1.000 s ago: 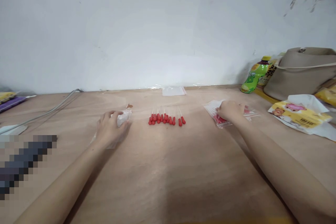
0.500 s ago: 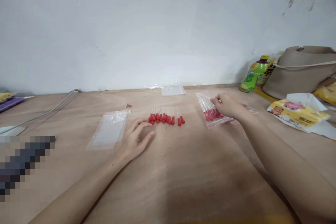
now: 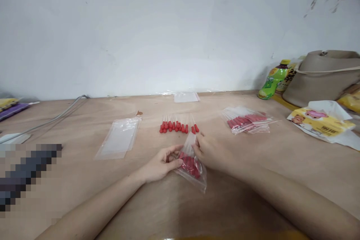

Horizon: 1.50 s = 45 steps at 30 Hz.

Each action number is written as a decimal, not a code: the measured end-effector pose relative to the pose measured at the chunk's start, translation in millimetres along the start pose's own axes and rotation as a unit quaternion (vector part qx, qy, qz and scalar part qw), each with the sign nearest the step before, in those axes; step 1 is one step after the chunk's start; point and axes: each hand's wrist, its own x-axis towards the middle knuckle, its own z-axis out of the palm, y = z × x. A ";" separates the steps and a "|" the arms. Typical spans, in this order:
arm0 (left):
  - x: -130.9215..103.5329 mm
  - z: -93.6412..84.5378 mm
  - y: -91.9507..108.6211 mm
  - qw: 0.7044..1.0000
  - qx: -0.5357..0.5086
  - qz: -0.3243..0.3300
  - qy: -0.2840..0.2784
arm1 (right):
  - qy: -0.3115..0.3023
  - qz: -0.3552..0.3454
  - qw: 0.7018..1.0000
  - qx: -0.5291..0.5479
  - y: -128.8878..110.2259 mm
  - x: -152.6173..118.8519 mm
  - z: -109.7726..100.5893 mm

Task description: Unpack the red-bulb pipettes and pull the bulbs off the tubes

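Between my hands, near the middle of the table, is a clear zip bag (image 3: 191, 168) filled with red-bulbed droppers. My left hand (image 3: 163, 162) grips its left edge with thumb and fingers. The far, narrow end of the bag is pinched in my right hand (image 3: 209, 152). Just beyond it, a row of loose droppers (image 3: 174, 126) lies with red bulbs toward me and clear tubes pointing away. Several filled bags of droppers (image 3: 246, 120) are stacked to the right. Flat clear bags (image 3: 119, 138) lie on the left.
Another small clear bag (image 3: 186, 97) lies by the wall. A green drink bottle (image 3: 274, 80), a beige bag (image 3: 320, 77) and a yellow printed wrapper (image 3: 320, 120) occupy the right side. A grey cable (image 3: 62, 114) crosses the left; a blurred-out dark object (image 3: 25, 176) lies nearer.
My right hand has brought a filled bag of droppers from the right stack to the middle. My left hand has moved right and nearer me and has taken hold of it.
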 end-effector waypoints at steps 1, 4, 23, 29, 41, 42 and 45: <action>0.5 -2.2 2.0 0.999 0.020 -0.003 -0.025 | -0.022 -0.009 0.999 -0.027 -0.8 -2.5 -1.2; 6.3 -11.7 8.6 0.994 0.061 -0.003 -0.087 | -0.033 -0.075 0.997 -0.009 -0.7 -4.8 -3.4; 2.0 -27.3 1.5 0.988 0.072 -0.103 0.088 | 0.034 -0.272 0.956 0.104 31.3 13.9 37.0; 8.0 -30.4 2.9 0.989 0.066 -0.110 0.079 | 0.023 -0.257 0.960 0.111 33.6 14.7 37.4; 11.3 -28.8 5.2 0.989 0.060 -0.107 0.086 | 0.037 -0.269 0.955 0.121 34.6 15.1 37.8; 11.7 -28.4 5.2 0.990 0.061 -0.102 0.081 | 0.038 -0.269 0.955 0.119 34.7 15.1 37.4; 13.2 -25.6 4.7 0.993 0.062 -0.080 0.059 | 0.042 -0.269 0.954 0.124 31.8 13.9 34.0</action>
